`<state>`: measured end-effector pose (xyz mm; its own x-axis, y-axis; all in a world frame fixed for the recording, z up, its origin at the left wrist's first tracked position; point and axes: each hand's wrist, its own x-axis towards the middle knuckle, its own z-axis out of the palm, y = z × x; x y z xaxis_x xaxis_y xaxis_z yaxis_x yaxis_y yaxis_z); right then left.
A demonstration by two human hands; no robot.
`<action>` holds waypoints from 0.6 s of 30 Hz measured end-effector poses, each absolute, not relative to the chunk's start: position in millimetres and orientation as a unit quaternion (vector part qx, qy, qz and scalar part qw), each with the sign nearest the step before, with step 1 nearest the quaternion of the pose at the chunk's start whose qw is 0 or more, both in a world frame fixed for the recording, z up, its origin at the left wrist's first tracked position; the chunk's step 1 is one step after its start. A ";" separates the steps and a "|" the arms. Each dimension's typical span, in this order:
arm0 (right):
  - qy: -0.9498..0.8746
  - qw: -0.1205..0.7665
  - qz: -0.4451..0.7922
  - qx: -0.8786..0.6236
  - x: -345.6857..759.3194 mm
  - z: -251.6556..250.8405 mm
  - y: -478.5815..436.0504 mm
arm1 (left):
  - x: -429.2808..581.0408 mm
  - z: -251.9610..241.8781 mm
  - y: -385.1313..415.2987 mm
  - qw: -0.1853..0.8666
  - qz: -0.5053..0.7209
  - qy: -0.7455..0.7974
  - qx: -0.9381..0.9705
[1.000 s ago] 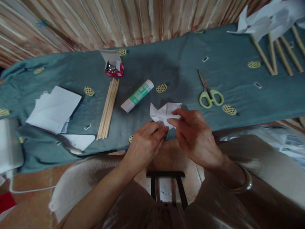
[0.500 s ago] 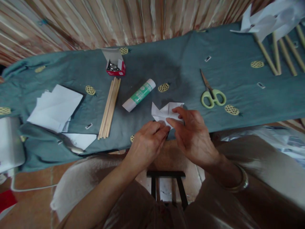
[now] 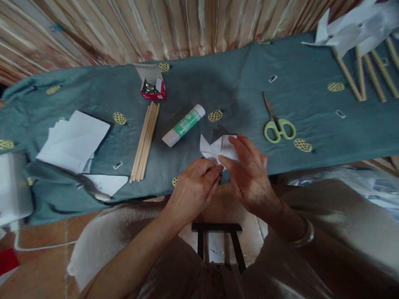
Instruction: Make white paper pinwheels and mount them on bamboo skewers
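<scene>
Teal cloth (image 3: 240, 62) backs everything; take the paper as clock ctr, 12 pointing away from the person. R hand (image 3: 251, 172) sits at approx 4, thumb & index spread apart on the paper; can't tell if they grip it or just rest. L hand (image 3: 195, 180), approx 7–8, has a narrow pinch on the paper's near edge. Best to keep that pinch firm, R thumb light nr the middle, & ease any bend round w/o a hard crease. Glue stick (image 3: 183, 125) at 10 & scissors (image 3: 277, 122) at 2 lie clear of the fingers. White paper (image 3: 226, 145) is nr the cloth's front edge, under both hands. It looks thin & stiffish, w/ a pointed flap sticking out at 10, then a fine crease twd 12; near part's hidden.
</scene>
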<state>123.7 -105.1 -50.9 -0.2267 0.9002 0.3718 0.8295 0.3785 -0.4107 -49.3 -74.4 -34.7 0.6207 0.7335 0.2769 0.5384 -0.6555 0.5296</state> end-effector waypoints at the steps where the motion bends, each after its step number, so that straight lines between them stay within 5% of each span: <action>1: -0.782 0.283 0.063 -0.552 124.0 -51.7 -105.2 | -49.5 -35.0 -74.5 0.203 0.241 0.362 0.877; 18: -0.780 0.265 0.081 -0.562 131.8 -43.7 -102.6 | -49.0 -36.7 -73.5 0.199 0.241 0.361 0.879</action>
<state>131.8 -102.6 -43.7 -0.2288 0.9187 0.3218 0.8327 0.3560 -0.4242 -49.0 -73.5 -36.7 0.6231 0.7307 0.2790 0.5387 -0.6595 0.5243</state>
